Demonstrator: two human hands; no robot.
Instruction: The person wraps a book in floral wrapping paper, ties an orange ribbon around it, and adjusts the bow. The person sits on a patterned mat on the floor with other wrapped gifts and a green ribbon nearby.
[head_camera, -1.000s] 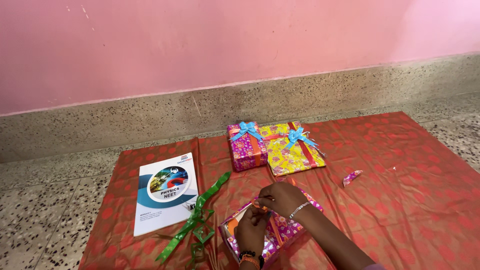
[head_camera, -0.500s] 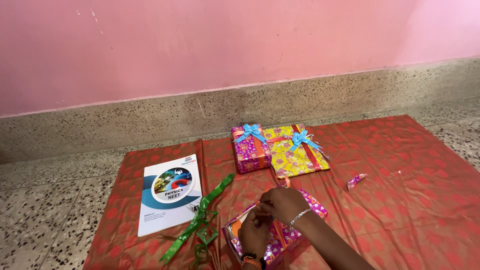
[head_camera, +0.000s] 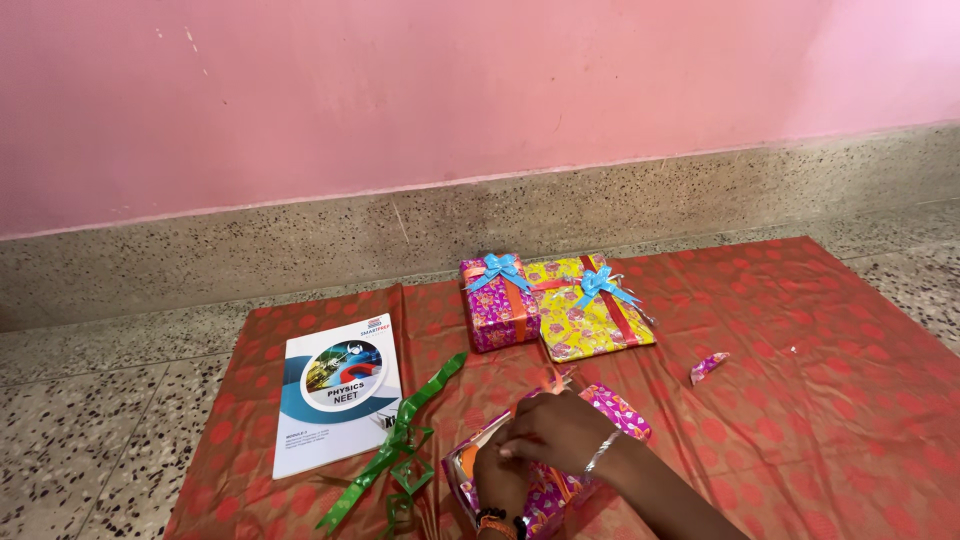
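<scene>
Both hands work low in the head view, pressed together over a pink wrapped box that lies on the red patterned cloth spread over the speckled floor. Coming in from the lower right with a silver bangle at the wrist, the right hand is curled over the top of the box, its fingers pinching at an orange ribbon that pokes up just beyond the knuckles. Beneath and a little to the left, the left hand is bent inward against the box's near edge, fingers closed on the wrapping or the ribbon there; exactly which cannot be told, since the right hand covers the spot. Just left of the box, touching its corner, a loose green ribbon runs in a slanted strip and loops at its lower end. Farther left lies a white booklet with a round coloured picture on its cover. Beyond the hands, toward the wall, sit two finished parcels side by side and touching: a pink gift and a yellow gift, each tied with orange ribbon and a light blue bow. Off to the right, well apart, rests a small scrap of pink paper. Behind everything rises a pink wall above a grey speckled skirting.
</scene>
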